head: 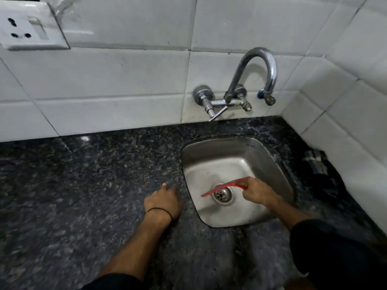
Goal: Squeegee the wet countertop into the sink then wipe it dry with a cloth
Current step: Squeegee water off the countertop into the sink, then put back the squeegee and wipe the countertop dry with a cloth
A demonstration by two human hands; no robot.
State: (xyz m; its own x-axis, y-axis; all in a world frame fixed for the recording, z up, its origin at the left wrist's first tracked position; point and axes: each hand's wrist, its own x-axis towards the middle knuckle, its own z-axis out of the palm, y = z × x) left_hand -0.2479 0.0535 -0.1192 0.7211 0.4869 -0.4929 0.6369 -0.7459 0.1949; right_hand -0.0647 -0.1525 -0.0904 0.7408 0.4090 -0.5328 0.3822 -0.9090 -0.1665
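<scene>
My right hand (258,194) grips the handle of a red squeegee (222,188), held over the steel sink (270,164) with its blade above the drain (222,195). My left hand (163,200) rests palm-down on the dark speckled granite countertop (94,181) just left of the sink's rim, fingers spread and holding nothing. A dark checked cloth (320,164) lies crumpled on the counter to the right of the sink, against the side wall.
A chrome wall tap (251,80) arches over the back of the sink, with its lever (217,115) pointing down. White tiles cover the back and right walls. A white socket and switch plate (29,28) sits at the upper left.
</scene>
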